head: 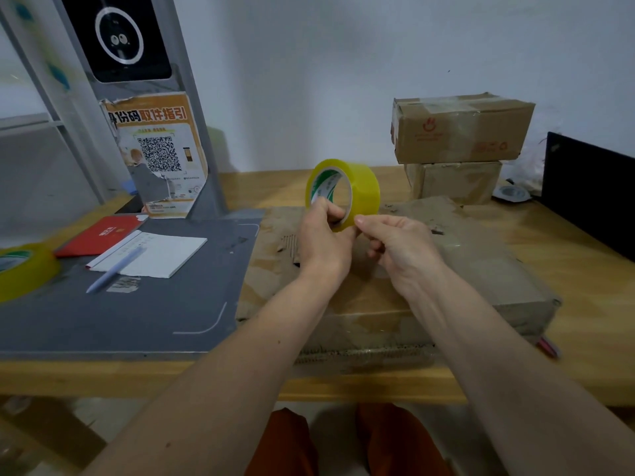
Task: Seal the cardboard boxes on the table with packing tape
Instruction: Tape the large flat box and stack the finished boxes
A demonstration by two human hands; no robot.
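Observation:
I hold a yellow roll of packing tape (357,187) upright above a wide, flat, worn cardboard box (481,269) lying on the wooden table in front of me. My left hand (323,235) grips the roll's lower rim, fingers hooked into its core. My right hand (398,245) has its thumb pressed against the roll's outer face at the bottom. Two smaller cardboard boxes are stacked at the back right: the upper box (460,128) carries tape on top, and the lower box (457,182) sits under it.
A grey scanner base (113,317) with an upright post and QR poster covers the table's left. On it lie a red booklet (99,235), a white notepad (165,252), a pen (113,269) and a second yellow tape roll (24,269). A black panel (591,190) stands at the right.

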